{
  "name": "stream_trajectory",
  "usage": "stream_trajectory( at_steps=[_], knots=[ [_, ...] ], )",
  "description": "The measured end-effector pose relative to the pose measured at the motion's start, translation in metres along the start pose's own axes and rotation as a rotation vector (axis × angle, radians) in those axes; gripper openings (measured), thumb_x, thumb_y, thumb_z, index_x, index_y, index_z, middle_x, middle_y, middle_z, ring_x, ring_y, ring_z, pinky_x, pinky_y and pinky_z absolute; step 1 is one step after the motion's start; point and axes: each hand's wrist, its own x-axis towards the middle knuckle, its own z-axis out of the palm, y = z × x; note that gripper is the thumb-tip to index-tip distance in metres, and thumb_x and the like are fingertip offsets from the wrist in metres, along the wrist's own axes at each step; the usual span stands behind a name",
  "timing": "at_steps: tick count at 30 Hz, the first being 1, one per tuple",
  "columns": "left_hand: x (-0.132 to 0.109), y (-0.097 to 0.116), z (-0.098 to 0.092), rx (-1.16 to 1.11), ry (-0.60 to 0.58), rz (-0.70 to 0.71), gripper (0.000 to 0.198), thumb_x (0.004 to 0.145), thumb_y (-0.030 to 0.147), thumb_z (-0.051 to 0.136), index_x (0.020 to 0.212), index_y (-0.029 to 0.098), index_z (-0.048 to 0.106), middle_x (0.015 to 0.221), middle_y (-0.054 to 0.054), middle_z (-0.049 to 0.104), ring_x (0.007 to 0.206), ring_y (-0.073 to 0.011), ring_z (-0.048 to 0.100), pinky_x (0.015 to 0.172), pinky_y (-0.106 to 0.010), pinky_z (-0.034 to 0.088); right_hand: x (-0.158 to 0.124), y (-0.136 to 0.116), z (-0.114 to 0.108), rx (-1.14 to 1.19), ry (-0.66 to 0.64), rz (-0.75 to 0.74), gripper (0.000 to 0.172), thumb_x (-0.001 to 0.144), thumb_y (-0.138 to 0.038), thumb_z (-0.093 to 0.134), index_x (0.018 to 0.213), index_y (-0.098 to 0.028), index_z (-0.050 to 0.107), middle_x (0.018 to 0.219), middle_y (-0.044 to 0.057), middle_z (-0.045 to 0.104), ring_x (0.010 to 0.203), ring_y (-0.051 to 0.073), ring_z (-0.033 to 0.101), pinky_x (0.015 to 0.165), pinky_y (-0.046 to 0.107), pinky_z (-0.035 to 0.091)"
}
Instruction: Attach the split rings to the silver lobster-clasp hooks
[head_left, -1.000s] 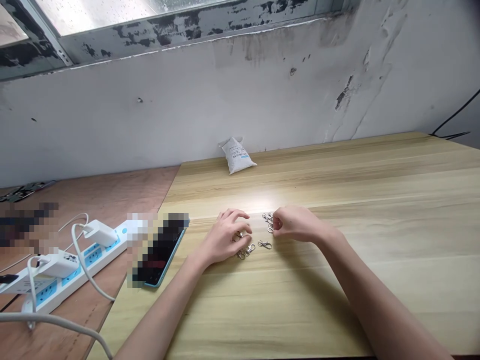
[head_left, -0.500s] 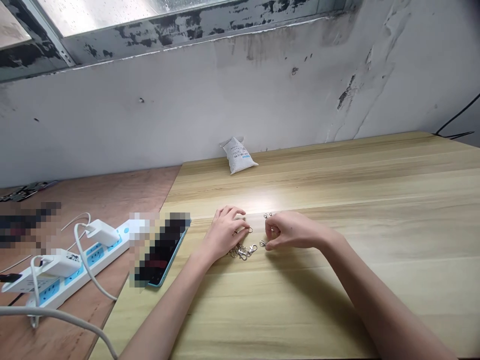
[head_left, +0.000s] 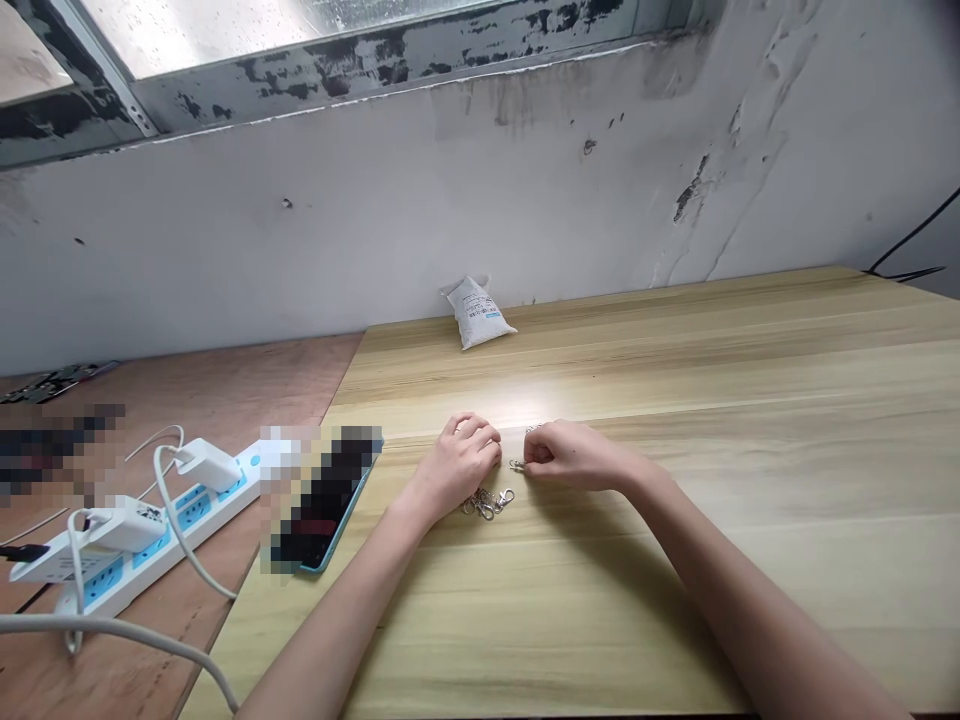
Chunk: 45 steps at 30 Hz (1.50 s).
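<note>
Clasps (head_left: 487, 501) of silver metal lie in a small pile on the light wooden table (head_left: 675, 400), just below and between my two hands. I see my left hand (head_left: 457, 465) resting knuckles-up on the table, its fingers curled inward into a loose fist directly above the pile; whether it holds anything inside the curl, I cannot tell. I see my right hand (head_left: 574, 455) just beside it, fingers likewise bent, with the thumb and forefinger pinched together on a single clasp (head_left: 517, 465), whose metal end protrudes to the left toward my left hand. The two hands are near each other, nearly touching at the fingertips. A further bit of metal (head_left: 532, 429) shows just above my right hand; it is too small to identify.

At the far edge of the table, against the wall, sits a small white bag (head_left: 477, 312) with printed lettering. To the left, a phone in a blue case (head_left: 330, 500) lies on the table edge. On the adjacent reddish-brown surface, a white power strip (head_left: 150, 520) carries two plugged-in white chargers (head_left: 202, 462) with cables.
</note>
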Motion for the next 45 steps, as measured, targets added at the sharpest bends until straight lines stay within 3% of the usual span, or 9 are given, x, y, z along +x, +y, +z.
stream_trajectory(
  at_steps=[7, 11, 15, 19, 24, 27, 31, 40, 45],
  knots=[
    [-0.008, -0.008, 0.001, -0.327, 0.155, -0.224, 0.004, 0.088, 0.02, 0.062, 0.086, 0.019, 0.065, 0.087, -0.002, 0.071, 0.091, -0.0197, 0.058, 0.085, -0.036, 0.042, 0.009, -0.001, 0.008, 0.015, 0.189, -0.073, 0.017, 0.085, -0.025, 0.054, 0.081, -0.019, 0.069, 0.067, 0.001, 0.064, 0.056, 0.01, 0.047, 0.054, 0.022, 0.027],
    [-0.012, -0.011, 0.002, -0.401, 0.113, -0.276, 0.005, 0.086, 0.02, 0.063, 0.084, 0.02, 0.066, 0.082, -0.001, 0.069, 0.087, -0.0187, 0.057, 0.083, -0.034, 0.043, 0.011, -0.001, 0.012, 0.045, 0.216, -0.093, 0.016, 0.087, -0.026, 0.055, 0.081, -0.019, 0.069, 0.068, 0.001, 0.064, 0.058, 0.01, 0.049, 0.054, 0.022, 0.027],
    [-0.013, -0.011, 0.004, -0.351, 0.086, -0.277, 0.005, 0.087, 0.022, 0.062, 0.09, 0.02, 0.066, 0.089, -0.002, 0.068, 0.091, -0.0191, 0.057, 0.085, -0.035, 0.042, 0.011, 0.003, 0.012, 0.041, 0.271, -0.037, 0.017, 0.086, -0.027, 0.055, 0.08, -0.02, 0.069, 0.067, 0.0, 0.065, 0.057, 0.011, 0.05, 0.054, 0.023, 0.027],
    [-0.009, -0.004, 0.005, -0.229, 0.062, -0.199, 0.009, 0.089, 0.027, 0.062, 0.094, 0.021, 0.067, 0.097, -0.003, 0.067, 0.095, -0.0195, 0.058, 0.088, -0.036, 0.041, 0.013, 0.009, 0.01, 0.082, 0.386, 0.061, 0.019, 0.087, -0.031, 0.053, 0.081, -0.021, 0.068, 0.06, -0.002, 0.062, 0.054, 0.012, 0.05, 0.053, 0.023, 0.028],
    [0.005, 0.004, 0.002, 0.117, 0.024, 0.034, 0.015, 0.094, 0.022, 0.052, 0.09, 0.02, 0.067, 0.093, -0.003, 0.066, 0.09, -0.0195, 0.057, 0.092, -0.038, 0.041, 0.016, 0.013, 0.01, 0.071, 0.501, 0.112, 0.021, 0.087, -0.034, 0.053, 0.078, -0.021, 0.066, 0.061, -0.002, 0.063, 0.055, 0.012, 0.051, 0.053, 0.023, 0.027],
    [0.012, 0.004, 0.003, 0.228, -0.024, 0.145, 0.014, 0.094, 0.018, 0.052, 0.088, 0.018, 0.064, 0.091, -0.004, 0.065, 0.088, -0.0197, 0.057, 0.091, -0.038, 0.042, 0.017, 0.013, 0.012, 0.049, 0.515, 0.111, 0.021, 0.087, -0.033, 0.053, 0.077, -0.021, 0.065, 0.059, -0.002, 0.062, 0.053, 0.012, 0.05, 0.053, 0.023, 0.027],
    [0.017, 0.002, 0.01, 0.256, -0.055, 0.161, 0.014, 0.092, 0.012, 0.05, 0.083, 0.016, 0.059, 0.086, -0.006, 0.063, 0.086, -0.0208, 0.057, 0.085, -0.037, 0.046, 0.018, 0.012, 0.012, 0.031, 0.509, 0.098, 0.019, 0.087, -0.032, 0.053, 0.078, -0.022, 0.066, 0.061, -0.002, 0.064, 0.055, 0.012, 0.051, 0.053, 0.023, 0.026],
    [0.01, -0.002, 0.007, -0.02, 0.03, -0.032, 0.015, 0.084, 0.004, 0.05, 0.078, 0.015, 0.058, 0.078, -0.006, 0.065, 0.075, -0.0189, 0.06, 0.068, -0.03, 0.049, 0.015, 0.005, 0.011, 0.069, 0.46, 0.062, 0.018, 0.086, -0.028, 0.053, 0.078, -0.02, 0.067, 0.062, -0.001, 0.064, 0.056, 0.012, 0.051, 0.053, 0.023, 0.027],
    [0.0, -0.011, -0.004, -0.143, 0.043, -0.116, 0.013, 0.083, 0.006, 0.055, 0.079, 0.016, 0.062, 0.085, -0.004, 0.067, 0.081, -0.0164, 0.061, 0.071, -0.026, 0.05, 0.015, 0.002, 0.014, 0.056, 0.412, 0.041, 0.015, 0.083, -0.026, 0.056, 0.079, -0.02, 0.069, 0.068, -0.001, 0.066, 0.058, 0.011, 0.052, 0.053, 0.022, 0.027]
  ],
)
